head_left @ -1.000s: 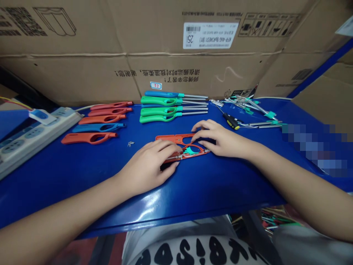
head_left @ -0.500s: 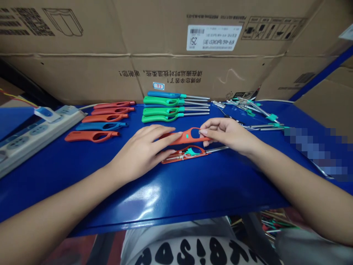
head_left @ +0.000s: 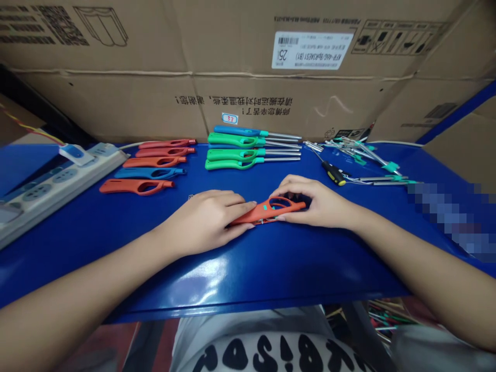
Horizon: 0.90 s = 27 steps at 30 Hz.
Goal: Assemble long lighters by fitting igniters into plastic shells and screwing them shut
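Observation:
An orange half-shell of a lighter handle (head_left: 259,211) lies over its matching half on the blue table, with a narrow gap where wires and inner parts show along the near edge. My left hand (head_left: 215,219) grips the handle's rear end between thumb and fingers. At the front, around the trigger loop, my right hand (head_left: 310,201) holds the shell with fingers behind and thumb near the lower half. The metal tube of this lighter is hidden by my right hand.
Orange and blue handle shells (head_left: 139,186) lie at left beside a white power strip (head_left: 64,181). Green and blue long-neck lighters (head_left: 232,164) lie at the back. A black-yellow screwdriver (head_left: 333,173) and wired metal tubes (head_left: 383,181) are at right. A cardboard wall (head_left: 232,51) stands behind.
Both hands have brought the orange upper shell down onto the lower half. The inner parts are now mostly covered. My right hand has moved down toward the lighter's front.

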### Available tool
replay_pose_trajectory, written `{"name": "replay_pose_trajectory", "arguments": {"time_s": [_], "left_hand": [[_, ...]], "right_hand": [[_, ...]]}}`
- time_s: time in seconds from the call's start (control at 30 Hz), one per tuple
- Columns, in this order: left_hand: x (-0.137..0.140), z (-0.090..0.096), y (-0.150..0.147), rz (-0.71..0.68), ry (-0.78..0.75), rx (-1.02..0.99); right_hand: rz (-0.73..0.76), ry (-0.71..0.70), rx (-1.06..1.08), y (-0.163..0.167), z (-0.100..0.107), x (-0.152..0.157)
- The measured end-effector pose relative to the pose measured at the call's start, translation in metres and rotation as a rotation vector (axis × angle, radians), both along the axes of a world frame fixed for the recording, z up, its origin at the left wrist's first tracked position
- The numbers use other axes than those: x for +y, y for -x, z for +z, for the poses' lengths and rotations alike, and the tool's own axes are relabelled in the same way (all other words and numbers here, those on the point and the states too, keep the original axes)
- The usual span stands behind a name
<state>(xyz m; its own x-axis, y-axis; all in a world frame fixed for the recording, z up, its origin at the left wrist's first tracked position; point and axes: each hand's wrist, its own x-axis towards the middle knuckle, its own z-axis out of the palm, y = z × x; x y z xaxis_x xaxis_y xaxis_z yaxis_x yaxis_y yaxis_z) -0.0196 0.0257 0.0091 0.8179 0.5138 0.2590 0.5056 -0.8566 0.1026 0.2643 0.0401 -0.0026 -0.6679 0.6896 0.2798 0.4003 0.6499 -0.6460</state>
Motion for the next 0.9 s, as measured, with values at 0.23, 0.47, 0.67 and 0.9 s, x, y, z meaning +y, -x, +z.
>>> {"name": "replay_pose_trajectory", "arguments": {"time_s": [0.23,0.47,0.67,0.9], "left_hand": [[0.0002,-0.0012,-0.0024,-0.016,0.008,0.051],[0.0010,-0.0030,-0.0026,-0.008,0.031,0.018],[0.0000,-0.0039,-0.0037,0.013,0.102,-0.027],[-0.0017,-0.0053,-0.0051,0.044,0.141,-0.087]], "right_hand": [[0.014,0.004,-0.107,-0.0009,-0.0026,0.0013],[0.020,-0.004,-0.153,-0.0031,-0.0030,0.0008],[0.045,-0.064,-0.151,-0.0001,-0.0029,-0.0012],[0.054,-0.128,-0.186,-0.0026,-0.0030,-0.0011]]}}
